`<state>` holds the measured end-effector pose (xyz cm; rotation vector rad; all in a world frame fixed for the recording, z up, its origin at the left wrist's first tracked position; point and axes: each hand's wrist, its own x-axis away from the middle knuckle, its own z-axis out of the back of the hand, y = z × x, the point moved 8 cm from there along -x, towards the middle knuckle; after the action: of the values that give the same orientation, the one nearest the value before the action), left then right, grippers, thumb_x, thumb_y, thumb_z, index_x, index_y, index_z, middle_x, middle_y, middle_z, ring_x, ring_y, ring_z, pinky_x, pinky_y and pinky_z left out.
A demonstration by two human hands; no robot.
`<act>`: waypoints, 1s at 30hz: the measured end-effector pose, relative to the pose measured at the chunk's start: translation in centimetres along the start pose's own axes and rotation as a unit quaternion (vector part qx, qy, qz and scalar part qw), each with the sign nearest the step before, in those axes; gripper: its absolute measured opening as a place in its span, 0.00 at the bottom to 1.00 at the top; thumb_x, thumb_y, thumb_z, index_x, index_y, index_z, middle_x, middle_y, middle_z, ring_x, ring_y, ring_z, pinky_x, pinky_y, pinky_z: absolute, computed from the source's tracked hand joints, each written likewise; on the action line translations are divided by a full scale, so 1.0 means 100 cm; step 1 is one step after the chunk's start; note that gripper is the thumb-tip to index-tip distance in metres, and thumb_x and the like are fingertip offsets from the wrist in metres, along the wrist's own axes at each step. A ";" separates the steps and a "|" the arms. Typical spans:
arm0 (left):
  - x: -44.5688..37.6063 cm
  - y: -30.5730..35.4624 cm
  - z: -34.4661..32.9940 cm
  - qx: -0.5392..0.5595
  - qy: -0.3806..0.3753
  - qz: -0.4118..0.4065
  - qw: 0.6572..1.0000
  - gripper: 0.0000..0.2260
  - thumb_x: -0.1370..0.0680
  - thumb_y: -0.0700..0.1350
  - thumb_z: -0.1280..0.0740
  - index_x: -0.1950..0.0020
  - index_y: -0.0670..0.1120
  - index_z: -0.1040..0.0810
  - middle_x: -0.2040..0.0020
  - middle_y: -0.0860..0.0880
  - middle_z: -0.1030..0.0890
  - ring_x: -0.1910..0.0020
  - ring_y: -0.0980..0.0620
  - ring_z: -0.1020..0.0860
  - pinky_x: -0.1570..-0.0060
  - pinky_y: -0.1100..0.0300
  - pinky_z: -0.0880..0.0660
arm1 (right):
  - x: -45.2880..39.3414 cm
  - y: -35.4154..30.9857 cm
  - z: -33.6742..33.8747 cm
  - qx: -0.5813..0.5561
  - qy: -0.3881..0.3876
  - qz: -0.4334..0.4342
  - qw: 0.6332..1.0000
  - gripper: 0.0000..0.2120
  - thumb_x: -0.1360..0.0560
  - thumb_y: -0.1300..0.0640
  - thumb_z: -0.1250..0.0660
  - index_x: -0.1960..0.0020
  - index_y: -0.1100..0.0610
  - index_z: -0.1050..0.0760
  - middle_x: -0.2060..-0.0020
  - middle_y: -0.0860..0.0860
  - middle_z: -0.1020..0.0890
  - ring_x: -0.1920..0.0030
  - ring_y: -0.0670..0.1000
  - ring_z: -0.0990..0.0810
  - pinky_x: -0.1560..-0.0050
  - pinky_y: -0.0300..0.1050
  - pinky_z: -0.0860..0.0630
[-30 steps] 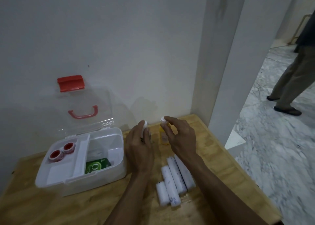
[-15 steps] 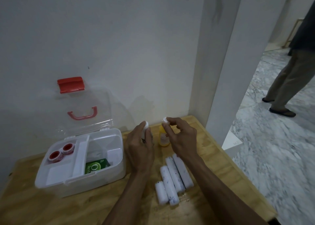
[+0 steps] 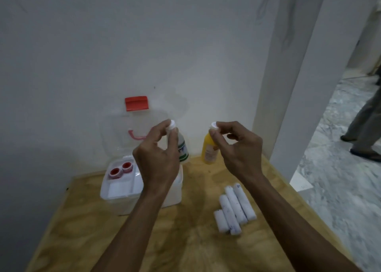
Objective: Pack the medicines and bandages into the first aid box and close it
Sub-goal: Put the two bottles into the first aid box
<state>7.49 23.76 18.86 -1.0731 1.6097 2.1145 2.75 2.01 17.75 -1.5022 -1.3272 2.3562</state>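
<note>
My left hand [image 3: 156, 154] pinches the white cap of a clear bottle with a green label [image 3: 183, 148], held up above the table. My right hand [image 3: 237, 148] grips the white cap of a yellow bottle [image 3: 209, 151], also lifted. The white first aid box [image 3: 123, 195] stands open at the left, its clear lid [image 3: 136, 127] with a red latch leaning against the wall. Two red-and-white tape rolls [image 3: 120, 169] lie in its tray. Several white bandage rolls [image 3: 234, 209] lie side by side on the wooden table [image 3: 185, 240] at the right.
A white wall stands right behind the table, and a white pillar [image 3: 299, 86] rises at the back right. The table's right edge drops to a marble floor [image 3: 340, 189]. A person's legs [image 3: 365, 127] stand on it at the far right.
Both hands have lifted the two bottles by their caps, up off the table. The hands have moved apart, and the camera has shifted so the box sits nearer the middle.
</note>
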 end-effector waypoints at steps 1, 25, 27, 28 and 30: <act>-0.009 -0.005 0.011 -0.012 0.001 -0.005 1.000 0.10 0.23 0.47 0.30 0.43 0.49 0.17 0.50 0.57 0.18 0.53 0.60 0.18 0.54 0.64 0.21 | 0.001 -0.007 -0.008 -0.010 -0.005 0.000 1.000 0.07 0.27 0.54 0.26 0.51 0.54 0.16 0.60 0.44 0.15 0.57 0.43 0.17 0.55 0.45 0.21; -0.023 -0.129 -0.022 -0.076 -0.194 0.048 0.977 0.09 0.25 0.46 0.28 0.47 0.47 0.17 0.51 0.50 0.15 0.54 0.56 0.17 0.52 0.57 0.19 | 0.055 0.018 -0.118 0.016 -0.107 0.025 0.994 0.07 0.26 0.52 0.27 0.50 0.53 0.17 0.55 0.44 0.14 0.54 0.43 0.17 0.55 0.49 0.20; -0.020 -0.132 -0.026 -0.083 -0.210 0.052 0.973 0.08 0.25 0.46 0.28 0.47 0.46 0.18 0.51 0.49 0.15 0.53 0.55 0.17 0.52 0.58 0.20 | 0.058 0.021 -0.120 0.035 -0.120 0.028 0.992 0.08 0.25 0.50 0.28 0.49 0.53 0.17 0.56 0.44 0.14 0.54 0.43 0.18 0.53 0.51 0.21; -0.019 -0.133 -0.027 -0.084 -0.215 0.053 0.971 0.08 0.25 0.46 0.28 0.48 0.47 0.18 0.51 0.50 0.15 0.53 0.55 0.18 0.52 0.59 0.20 | 0.059 0.022 -0.121 0.046 -0.124 0.030 0.991 0.09 0.26 0.48 0.29 0.49 0.52 0.17 0.56 0.44 0.14 0.54 0.43 0.18 0.52 0.51 0.22; -0.018 -0.132 -0.028 -0.084 -0.222 0.048 0.970 0.07 0.25 0.46 0.28 0.48 0.47 0.18 0.52 0.50 0.15 0.54 0.55 0.18 0.53 0.60 0.20 | 0.060 0.022 -0.121 0.062 -0.128 0.038 0.989 0.11 0.26 0.46 0.30 0.49 0.51 0.17 0.56 0.43 0.15 0.54 0.43 0.19 0.51 0.50 0.23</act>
<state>17.97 26.09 10.40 -0.5123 1.3082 2.3745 9.64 10.94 10.01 -1.2739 -1.1577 2.6986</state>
